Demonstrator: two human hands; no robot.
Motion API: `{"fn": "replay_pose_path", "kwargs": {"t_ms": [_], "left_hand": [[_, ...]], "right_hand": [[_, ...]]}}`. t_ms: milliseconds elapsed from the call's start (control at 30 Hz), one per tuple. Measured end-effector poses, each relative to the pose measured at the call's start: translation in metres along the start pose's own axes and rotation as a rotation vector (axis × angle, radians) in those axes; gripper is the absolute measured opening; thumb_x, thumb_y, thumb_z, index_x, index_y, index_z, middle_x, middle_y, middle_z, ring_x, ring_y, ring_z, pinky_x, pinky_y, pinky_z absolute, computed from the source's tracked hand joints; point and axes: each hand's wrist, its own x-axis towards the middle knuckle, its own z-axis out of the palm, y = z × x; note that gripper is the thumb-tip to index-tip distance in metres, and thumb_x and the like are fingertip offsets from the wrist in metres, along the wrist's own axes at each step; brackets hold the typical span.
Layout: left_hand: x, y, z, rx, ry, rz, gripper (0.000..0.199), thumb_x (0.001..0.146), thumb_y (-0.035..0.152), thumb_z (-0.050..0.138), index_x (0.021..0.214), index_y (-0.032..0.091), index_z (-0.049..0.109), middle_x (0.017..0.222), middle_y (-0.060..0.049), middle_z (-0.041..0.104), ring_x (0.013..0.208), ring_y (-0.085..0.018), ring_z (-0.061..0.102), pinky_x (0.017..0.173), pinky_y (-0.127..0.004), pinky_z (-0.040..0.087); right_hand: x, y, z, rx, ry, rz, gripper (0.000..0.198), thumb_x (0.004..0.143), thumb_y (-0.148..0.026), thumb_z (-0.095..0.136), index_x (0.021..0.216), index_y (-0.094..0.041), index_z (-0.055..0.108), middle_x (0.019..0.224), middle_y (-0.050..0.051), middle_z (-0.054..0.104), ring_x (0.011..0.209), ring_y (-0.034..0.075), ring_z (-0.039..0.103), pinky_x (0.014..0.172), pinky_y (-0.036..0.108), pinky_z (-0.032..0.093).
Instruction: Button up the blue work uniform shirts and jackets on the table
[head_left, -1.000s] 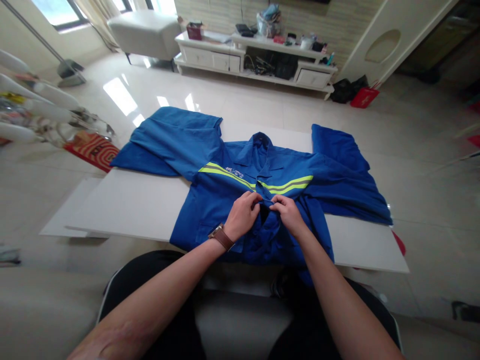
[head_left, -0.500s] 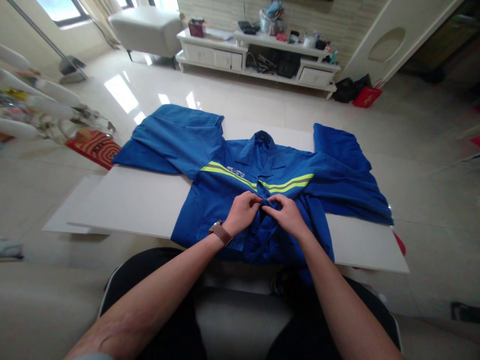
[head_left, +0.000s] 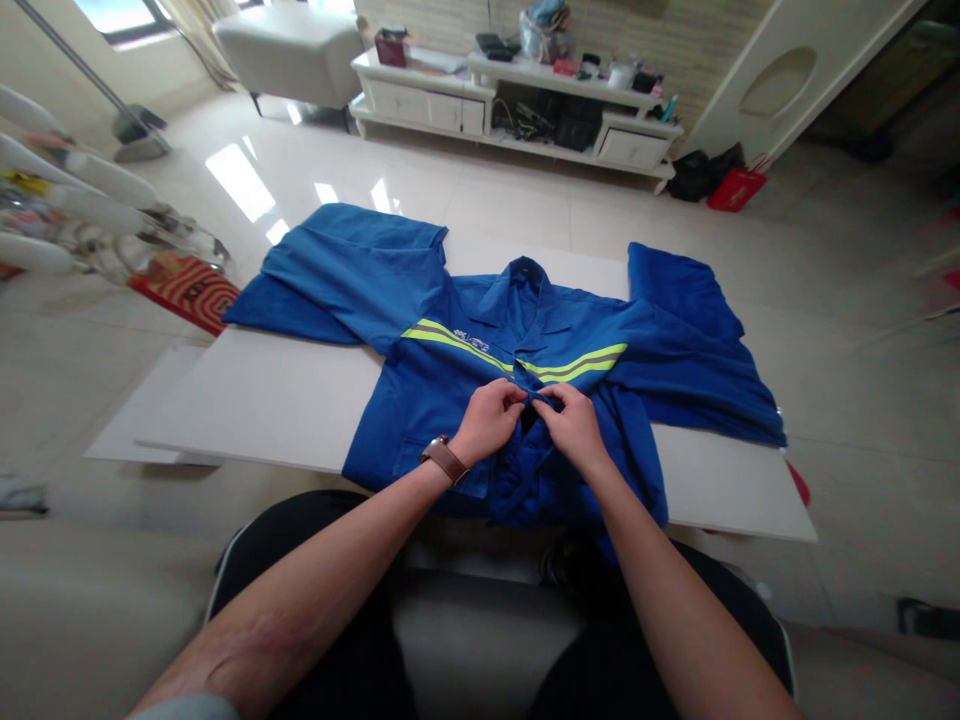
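Note:
A blue work jacket [head_left: 442,390] with yellow-green and grey chest stripes lies spread over a white table [head_left: 285,400], collar away from me and sleeves out to both sides. My left hand [head_left: 489,418], with a brown-strapped watch [head_left: 444,458] on the wrist, pinches one front edge of the jacket just below the stripes. Right beside it, my right hand [head_left: 571,428] pinches the other front edge. The two edges meet between my fingertips, and the fingers hide any button there. Below my hands the front falls apart in folds.
A red paper bag [head_left: 184,290] stands left of the table. Across the tiled floor is a low white cabinet [head_left: 420,100] with several small items on top, beside a pale stool [head_left: 289,50]. A red bag [head_left: 737,188] sits on the floor at the cabinet's right end.
My right hand's fingers have shifted slightly at the jacket's front edge. Both hands stay pinched at the same spot, and the jacket lies as before.

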Motion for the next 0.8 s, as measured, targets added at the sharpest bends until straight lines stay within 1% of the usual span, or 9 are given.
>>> {"fn": "replay_pose_path", "kwargs": {"t_ms": [133,233,300,400,500,567,633,733,800], "left_hand": [[0.001,0.001,0.0,0.031,-0.01,0.014,0.015,0.081,0.004,0.068,0.087,0.016,0.074,0.082,-0.001,0.07,0.075,-0.013,0.063,0.071,-0.025,0.049],[0.001,0.002,-0.001,0.053,-0.023,0.036,0.015,0.081,0.003,0.068,0.086,0.016,0.074,0.081,-0.002,0.07,0.075,-0.014,0.063,0.071,-0.025,0.049],[0.0,0.001,-0.002,0.052,-0.029,0.044,0.015,0.081,0.003,0.068,0.087,0.016,0.074,0.082,-0.002,0.07,0.076,-0.014,0.064,0.072,-0.025,0.049],[0.001,-0.001,-0.003,0.05,-0.041,0.049,0.016,0.081,0.004,0.067,0.087,0.016,0.075,0.082,-0.002,0.07,0.074,-0.013,0.063,0.072,-0.025,0.05],[0.003,-0.004,-0.007,0.061,-0.073,0.052,0.018,0.079,0.004,0.066,0.085,0.017,0.076,0.083,-0.002,0.071,0.073,-0.013,0.064,0.072,-0.025,0.051],[0.004,-0.006,-0.013,0.103,-0.11,0.034,0.019,0.078,0.006,0.066,0.085,0.019,0.077,0.085,-0.003,0.073,0.075,-0.015,0.066,0.072,-0.026,0.052],[0.004,-0.008,-0.019,0.201,-0.182,-0.009,0.019,0.076,0.008,0.065,0.084,0.021,0.078,0.084,-0.003,0.075,0.077,-0.017,0.068,0.072,-0.026,0.052],[0.001,-0.011,-0.027,0.42,-0.296,-0.085,0.021,0.071,0.007,0.065,0.079,0.022,0.077,0.081,-0.005,0.076,0.075,-0.021,0.069,0.071,-0.029,0.052],[-0.002,-0.012,-0.03,0.52,-0.315,-0.112,0.021,0.068,0.006,0.066,0.075,0.023,0.075,0.079,-0.007,0.075,0.073,-0.021,0.068,0.071,-0.029,0.051]], "right_hand": [[0.001,0.001,0.006,-0.026,0.037,0.017,0.012,0.081,-0.025,0.062,0.085,-0.02,0.073,0.093,0.007,0.074,0.092,0.025,0.069,0.087,0.037,0.052],[0.001,0.0,0.01,-0.037,0.019,0.011,0.022,0.082,-0.021,0.056,0.094,-0.02,0.075,0.1,0.009,0.076,0.099,0.026,0.069,0.093,0.039,0.052],[0.001,0.0,0.013,-0.047,-0.006,-0.002,0.027,0.083,-0.02,0.053,0.097,-0.019,0.076,0.102,0.01,0.075,0.1,0.026,0.069,0.095,0.039,0.052],[0.002,0.0,0.014,-0.045,-0.026,-0.008,0.029,0.083,-0.019,0.05,0.096,-0.019,0.076,0.101,0.01,0.076,0.099,0.025,0.069,0.094,0.038,0.052],[0.005,0.002,0.01,-0.063,0.067,0.02,0.031,0.084,-0.021,0.047,0.094,-0.019,0.076,0.102,0.011,0.076,0.101,0.026,0.069,0.096,0.039,0.052],[0.007,0.004,0.003,-0.071,0.146,0.055,0.03,0.084,-0.022,0.048,0.091,-0.018,0.076,0.099,0.011,0.076,0.098,0.026,0.069,0.095,0.039,0.052],[0.008,0.004,-0.004,-0.073,0.181,0.072,0.027,0.081,-0.024,0.051,0.087,-0.018,0.077,0.095,0.01,0.076,0.094,0.026,0.069,0.091,0.038,0.053],[0.007,0.002,-0.013,-0.084,0.159,0.088,0.024,0.079,-0.026,0.056,0.084,-0.018,0.078,0.091,0.009,0.076,0.083,0.024,0.068,0.081,0.036,0.053],[0.004,-0.003,-0.017,-0.054,0.125,0.103,0.023,0.079,-0.027,0.06,0.085,-0.019,0.08,0.088,0.008,0.076,0.075,0.022,0.066,0.073,0.034,0.051]]}}
